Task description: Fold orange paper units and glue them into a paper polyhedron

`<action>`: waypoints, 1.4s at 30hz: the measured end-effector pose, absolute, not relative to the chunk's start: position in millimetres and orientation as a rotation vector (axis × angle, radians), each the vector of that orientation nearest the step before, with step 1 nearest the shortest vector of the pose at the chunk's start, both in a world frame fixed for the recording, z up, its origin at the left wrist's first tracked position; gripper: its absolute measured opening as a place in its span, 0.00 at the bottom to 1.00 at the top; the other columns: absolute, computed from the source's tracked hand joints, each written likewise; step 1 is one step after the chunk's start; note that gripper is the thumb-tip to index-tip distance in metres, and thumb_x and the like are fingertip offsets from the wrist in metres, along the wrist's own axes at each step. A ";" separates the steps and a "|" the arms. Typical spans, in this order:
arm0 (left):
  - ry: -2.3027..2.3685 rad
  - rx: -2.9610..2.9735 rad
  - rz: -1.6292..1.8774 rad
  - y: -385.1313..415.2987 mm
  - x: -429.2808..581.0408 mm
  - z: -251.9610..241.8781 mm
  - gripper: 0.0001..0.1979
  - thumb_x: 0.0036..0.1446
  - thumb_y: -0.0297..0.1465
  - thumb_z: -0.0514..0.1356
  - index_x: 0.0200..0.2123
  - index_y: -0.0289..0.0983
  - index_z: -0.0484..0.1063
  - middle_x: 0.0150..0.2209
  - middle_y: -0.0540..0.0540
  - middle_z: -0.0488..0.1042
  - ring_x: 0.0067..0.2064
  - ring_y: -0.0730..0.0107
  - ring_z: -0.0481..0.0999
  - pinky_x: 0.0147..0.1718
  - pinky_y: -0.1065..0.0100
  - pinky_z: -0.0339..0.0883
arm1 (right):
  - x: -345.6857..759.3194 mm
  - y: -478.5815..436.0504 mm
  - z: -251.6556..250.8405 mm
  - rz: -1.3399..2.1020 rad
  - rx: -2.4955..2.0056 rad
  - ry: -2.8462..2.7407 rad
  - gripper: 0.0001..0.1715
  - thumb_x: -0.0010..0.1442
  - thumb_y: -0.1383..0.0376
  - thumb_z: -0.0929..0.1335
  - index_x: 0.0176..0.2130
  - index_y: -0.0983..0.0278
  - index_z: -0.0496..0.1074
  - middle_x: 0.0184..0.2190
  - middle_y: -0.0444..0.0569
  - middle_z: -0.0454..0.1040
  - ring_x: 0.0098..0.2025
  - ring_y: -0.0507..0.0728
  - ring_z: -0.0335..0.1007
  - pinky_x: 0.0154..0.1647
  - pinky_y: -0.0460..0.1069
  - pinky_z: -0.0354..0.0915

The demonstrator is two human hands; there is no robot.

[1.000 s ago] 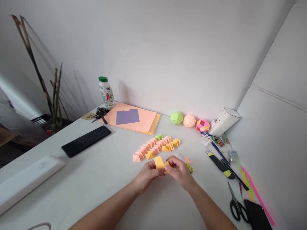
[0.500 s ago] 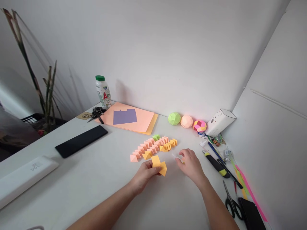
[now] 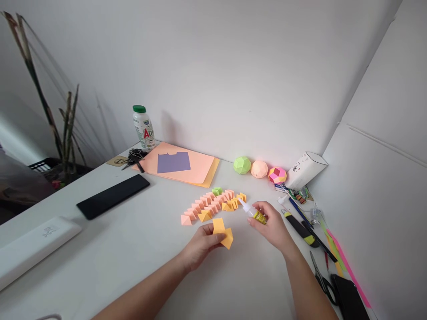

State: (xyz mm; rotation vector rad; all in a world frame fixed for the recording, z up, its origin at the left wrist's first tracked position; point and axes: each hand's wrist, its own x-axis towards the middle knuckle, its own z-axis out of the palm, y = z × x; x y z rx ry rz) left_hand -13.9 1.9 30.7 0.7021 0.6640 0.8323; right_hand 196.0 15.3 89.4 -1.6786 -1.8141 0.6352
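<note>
R hand holds btl over white tbl by wall.

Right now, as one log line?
left hand: holds orange paper | right hand: holds bottle, apart from orange paper | pink pieces: on table

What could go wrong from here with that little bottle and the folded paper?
The small bottle in the right grip points its nozzle toward the orange pieces on the table; a drip might mark them.
The folded orange paper is pinched in the left grip; pressing hard could crease it.
The scissors lie close by the right forearm, which might nudge them.
</note>
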 end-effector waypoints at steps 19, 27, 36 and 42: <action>0.540 0.578 0.780 0.2 -14.4 25.3 0.07 0.44 0.31 0.65 0.25 0.33 0.72 0.27 0.46 0.72 0.29 0.70 0.71 0.34 0.66 0.64 | 177.2 -16.5 114.0 0.865 -1.250 -1.610 0.18 0.52 0.58 0.71 0.41 0.58 0.63 0.37 0.48 0.67 0.37 0.57 0.65 0.34 0.50 0.65; 0.543 0.570 0.772 -2.4 -13.2 27.9 0.07 0.43 0.29 0.65 0.21 0.33 0.70 0.22 0.46 0.72 0.27 0.70 0.70 0.28 0.69 0.59 | 171.5 -24.8 109.5 0.818 -1.141 -1.790 0.26 0.49 0.61 0.73 0.45 0.58 0.62 0.37 0.47 0.67 0.36 0.56 0.66 0.36 0.50 0.65; 0.499 0.573 0.785 -1.3 -11.9 22.0 0.05 0.43 0.28 0.63 0.26 0.32 0.72 0.25 0.45 0.73 0.28 0.69 0.70 0.30 0.68 0.59 | 161.0 -19.6 109.2 1.116 -1.161 -1.633 0.14 0.53 0.58 0.70 0.38 0.61 0.66 0.35 0.48 0.69 0.33 0.54 0.64 0.29 0.47 0.62; 0.523 0.566 0.781 -1.5 -12.6 23.2 0.05 0.42 0.28 0.64 0.25 0.32 0.72 0.24 0.45 0.72 0.28 0.68 0.71 0.28 0.68 0.58 | 161.7 -19.3 111.6 1.107 -1.148 -1.549 0.12 0.56 0.57 0.68 0.37 0.62 0.68 0.35 0.49 0.71 0.33 0.54 0.65 0.30 0.47 0.62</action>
